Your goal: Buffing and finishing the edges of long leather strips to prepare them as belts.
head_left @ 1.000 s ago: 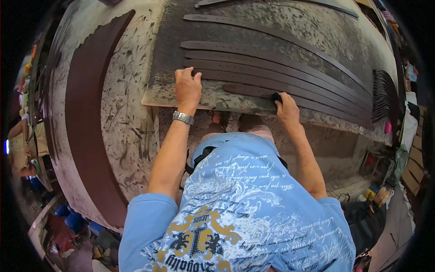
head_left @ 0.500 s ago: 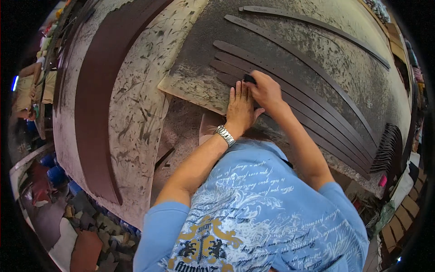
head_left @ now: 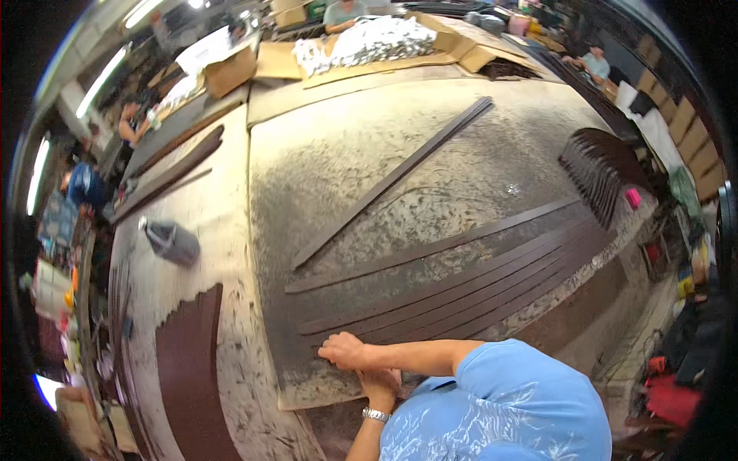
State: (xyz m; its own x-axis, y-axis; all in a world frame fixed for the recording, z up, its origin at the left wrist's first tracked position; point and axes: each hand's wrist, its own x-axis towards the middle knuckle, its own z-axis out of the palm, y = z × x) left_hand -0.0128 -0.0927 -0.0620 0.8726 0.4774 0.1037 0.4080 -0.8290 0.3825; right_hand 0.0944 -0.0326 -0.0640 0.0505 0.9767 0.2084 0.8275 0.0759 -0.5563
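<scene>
Dark brown leather belt straps [head_left: 469, 296] lie side by side along the near edge of a pale, black-stained tabletop [head_left: 346, 134], angling away to the right. At their left ends is the right hand [head_left: 346, 351], its fingers bent and drawn together, though I cannot tell what they pinch, if anything. Just below it, partly covered by the right wrist, is the left hand [head_left: 382, 382]; how its fingers stand cannot be told. A silver metal-link wristwatch [head_left: 376, 415] circles the left wrist.

Beyond this group rests a separate strap [head_left: 430, 254], and past that a diagonal strip [head_left: 393, 180]. At the right, a dense bundle of dark straps [head_left: 596, 165] sits near a small bright pink object [head_left: 633, 198]. To the left lie a broad brown leather piece [head_left: 191, 369] with a jagged end and, farther off, a grey jug [head_left: 173, 243]. An open cardboard box [head_left: 450, 34] with shiny silvery items [head_left: 384, 40] stands at the far side.
</scene>
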